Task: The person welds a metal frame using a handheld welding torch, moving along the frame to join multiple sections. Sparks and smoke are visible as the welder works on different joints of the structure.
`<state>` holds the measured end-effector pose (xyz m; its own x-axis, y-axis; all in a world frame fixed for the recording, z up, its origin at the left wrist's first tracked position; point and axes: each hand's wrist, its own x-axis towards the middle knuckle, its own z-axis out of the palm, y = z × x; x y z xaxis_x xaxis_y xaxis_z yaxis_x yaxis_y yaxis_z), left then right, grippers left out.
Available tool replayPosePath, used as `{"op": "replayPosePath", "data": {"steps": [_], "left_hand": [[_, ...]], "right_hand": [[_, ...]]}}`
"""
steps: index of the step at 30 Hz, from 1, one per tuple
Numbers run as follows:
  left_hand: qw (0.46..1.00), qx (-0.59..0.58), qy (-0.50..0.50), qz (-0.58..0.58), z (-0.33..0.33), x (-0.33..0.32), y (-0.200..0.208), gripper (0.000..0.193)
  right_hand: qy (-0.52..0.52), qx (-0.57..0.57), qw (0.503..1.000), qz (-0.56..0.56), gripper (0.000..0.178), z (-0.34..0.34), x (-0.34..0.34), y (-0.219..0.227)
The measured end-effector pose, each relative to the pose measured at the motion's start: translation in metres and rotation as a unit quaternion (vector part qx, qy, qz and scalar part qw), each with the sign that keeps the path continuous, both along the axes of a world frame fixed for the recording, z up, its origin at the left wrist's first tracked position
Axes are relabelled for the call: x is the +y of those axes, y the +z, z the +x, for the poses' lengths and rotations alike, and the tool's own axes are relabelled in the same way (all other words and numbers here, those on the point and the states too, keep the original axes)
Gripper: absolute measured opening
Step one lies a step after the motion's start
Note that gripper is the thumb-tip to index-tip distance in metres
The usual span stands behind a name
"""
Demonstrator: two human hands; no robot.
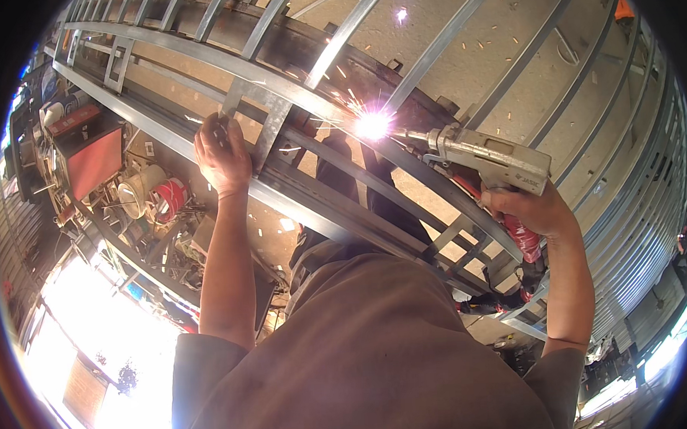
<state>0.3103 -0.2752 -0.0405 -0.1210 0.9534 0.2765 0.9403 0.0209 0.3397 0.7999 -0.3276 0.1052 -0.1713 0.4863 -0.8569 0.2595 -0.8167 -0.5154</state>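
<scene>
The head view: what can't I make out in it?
All in the head view:
Metal at the weld: hidden by the arc's glare.
Some fingers of the right hand: hidden behind the welding torch.
Palm of the left hand: hidden by the hand itself.
Upper bars of the metal frame: cut off by the top edge.

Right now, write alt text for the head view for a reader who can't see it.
The right hand holds a torch at a bright, sparking glow on a metal frame; the left hand is at the frame, farther left. Buckets and a red box show beyond.
</scene>
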Motion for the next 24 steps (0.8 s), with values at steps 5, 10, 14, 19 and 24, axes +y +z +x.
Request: {"op": "replayPosePath", "data": {"steps": [5, 10, 14, 19, 24], "left_hand": [[1.000, 0.002, -0.002, 0.004, 0.001, 0.000, 0.001, 0.038], [1.000, 0.010, -0.006, 0.008, 0.001, 0.001, 0.002, 0.037], [1.000, -0.002, 0.001, -0.003, 0.000, 0.001, 0.001, 0.037], [1.000, 0.004, -0.005, 0.006, -0.002, 0.001, -0.001, 0.038], [1.000, -0.003, 0.001, 0.000, -0.003, 0.001, -0.002, 0.040]], "right_hand": [[0.016, -0.009, 1.000, -0.007, 0.050, 0.002, 0.000, 0.001], [0.000, 0.004, 1.000, -0.006, 0.050, 0.004, -0.001, 0.001], [-0.011, 0.019, 1.000, -0.004, 0.050, 0.007, -0.004, -0.001], [-0.003, 0.022, 1.000, 0.006, 0.052, 0.012, -0.007, -0.005], [-0.016, 0.030, 0.999, -0.001, 0.054, 0.018, -0.012, -0.007]]}}
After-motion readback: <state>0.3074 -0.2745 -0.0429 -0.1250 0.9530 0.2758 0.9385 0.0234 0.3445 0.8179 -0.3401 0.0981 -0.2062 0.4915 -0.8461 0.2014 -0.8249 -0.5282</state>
